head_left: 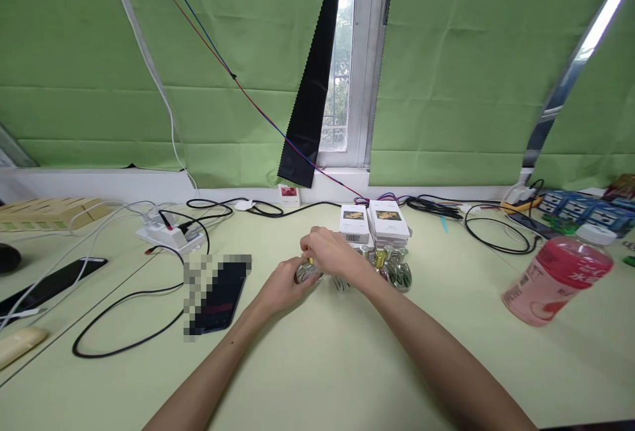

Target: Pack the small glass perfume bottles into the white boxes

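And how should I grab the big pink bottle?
Probably around the middle of the pink bottle, coming from the near side: its body is rounded, nothing stands in front of it, and the white cap is narrower, so likely a poorer grip.

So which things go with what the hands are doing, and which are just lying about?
Seem part of the job:
small shiny glass bottle in the left hand, right hand at its top
small glass bottles with silver or gold caps
stacked white boxes with yellow pictures

Probably just lying about:
dark rectangular phone near the left forearm
pink drink bottle with white cap
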`<state>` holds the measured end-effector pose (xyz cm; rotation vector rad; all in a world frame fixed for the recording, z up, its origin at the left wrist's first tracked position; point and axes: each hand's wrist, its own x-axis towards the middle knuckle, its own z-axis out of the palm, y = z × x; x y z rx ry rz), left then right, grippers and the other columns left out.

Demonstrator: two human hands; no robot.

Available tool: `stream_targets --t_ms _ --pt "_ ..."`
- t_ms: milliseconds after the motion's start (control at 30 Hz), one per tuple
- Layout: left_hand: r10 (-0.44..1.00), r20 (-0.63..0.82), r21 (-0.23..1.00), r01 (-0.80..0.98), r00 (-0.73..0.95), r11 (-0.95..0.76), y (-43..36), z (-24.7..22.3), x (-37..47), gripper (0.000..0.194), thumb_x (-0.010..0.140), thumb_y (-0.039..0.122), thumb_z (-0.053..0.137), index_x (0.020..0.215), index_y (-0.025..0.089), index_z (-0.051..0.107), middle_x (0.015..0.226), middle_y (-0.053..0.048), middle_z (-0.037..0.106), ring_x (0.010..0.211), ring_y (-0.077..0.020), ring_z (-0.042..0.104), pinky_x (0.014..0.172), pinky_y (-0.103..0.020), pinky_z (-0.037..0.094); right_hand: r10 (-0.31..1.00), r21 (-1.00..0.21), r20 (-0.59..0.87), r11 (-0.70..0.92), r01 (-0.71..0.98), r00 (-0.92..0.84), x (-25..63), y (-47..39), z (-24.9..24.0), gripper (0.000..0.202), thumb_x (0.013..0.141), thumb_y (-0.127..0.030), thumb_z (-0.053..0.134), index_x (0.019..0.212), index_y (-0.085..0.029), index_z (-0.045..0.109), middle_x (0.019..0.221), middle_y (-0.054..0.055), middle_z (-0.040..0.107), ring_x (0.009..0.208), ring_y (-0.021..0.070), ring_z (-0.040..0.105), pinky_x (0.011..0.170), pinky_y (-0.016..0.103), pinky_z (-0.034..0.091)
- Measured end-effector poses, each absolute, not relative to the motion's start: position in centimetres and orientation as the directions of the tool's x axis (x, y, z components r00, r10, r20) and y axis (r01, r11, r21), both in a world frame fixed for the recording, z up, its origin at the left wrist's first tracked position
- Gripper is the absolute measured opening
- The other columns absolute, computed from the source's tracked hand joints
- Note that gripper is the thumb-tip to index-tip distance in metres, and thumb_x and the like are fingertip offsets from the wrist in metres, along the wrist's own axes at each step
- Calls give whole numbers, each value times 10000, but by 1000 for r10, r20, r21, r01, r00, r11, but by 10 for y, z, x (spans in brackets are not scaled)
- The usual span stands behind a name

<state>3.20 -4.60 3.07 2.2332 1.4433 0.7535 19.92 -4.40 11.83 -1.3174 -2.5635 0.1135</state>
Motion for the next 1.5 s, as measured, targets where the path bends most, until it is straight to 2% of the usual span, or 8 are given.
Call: stream_targets --t_ms 133,367,700,933,1100,1267,1367,1500 --pt "921 225 562 730 318 -389 -46 31 32 371 818 547 591 841 178 627 658 3 585 563 -152 475 546 -278 338 831 -115 170 550 827 -529 195 -46 118 185 958 -161 508 982 -171 692 1021 113 646 843 219 661 680 292 411" --pt "915 241 557 725 325 -404 -46 32 32 348 818 531 591 789 184 600 673 -3 603 561 -146 479 550 -275 346 849 -82 169 518 851 -500 191 -49 119 221 1000 -262 502 1044 -150 687 1026 143 661 888 246 684 722 317 463" --pt "914 234 538 740 331 -405 -44 27 31 319 829 500 560 741 194 547 649 4 590 558 -146 472 544 -272 334 854 -21 198 495 869 -482 184 -52 115 253 998 -253 481 1016 -140 707 1051 165 659 822 237 690 694 324 492" --pt "921 231 514 765 313 -389 -44 27 31 304 826 481 566 787 180 584 695 -19 643 580 -163 528 549 -271 360 837 12 232 507 862 -495 181 -56 112 261 1007 -208 484 918 -139 720 1017 138 655 769 204 695 650 296 498" --pt "932 219 484 797 290 -362 -46 29 34 333 863 503 534 869 183 623 720 -38 668 616 -202 590 580 -281 372 859 -33 292 447 894 -420 190 -67 123 289 1015 -378 516 1052 -150 690 1047 130 649 793 223 711 654 298 501" --pt "935 219 446 824 277 -349 -52 33 40 387 905 546 501 1085 223 616 807 -46 709 725 -254 656 640 -287 393 871 -95 355 394 914 -338 222 -89 157 283 1039 -360 460 1113 -169 655 1056 125 672 868 232 703 694 296 489" --pt "942 209 419 846 264 -330 -56 35 43 470 916 576 480 1222 234 583 844 -57 717 777 -278 676 666 -293 407 925 -71 277 290 955 -260 250 -104 176 261 1022 -324 484 1027 -160 686 969 134 705 912 271 701 710 311 474" --pt "953 183 415 860 242 -298 -60 37 48 588 921 638 431 1305 211 557 830 -70 701 745 -277 665 661 -301 412 986 -33 42 162 986 -160 293 -117 182 198 951 -297 581 936 -143 705 916 145 709 875 282 706 681 306 446"
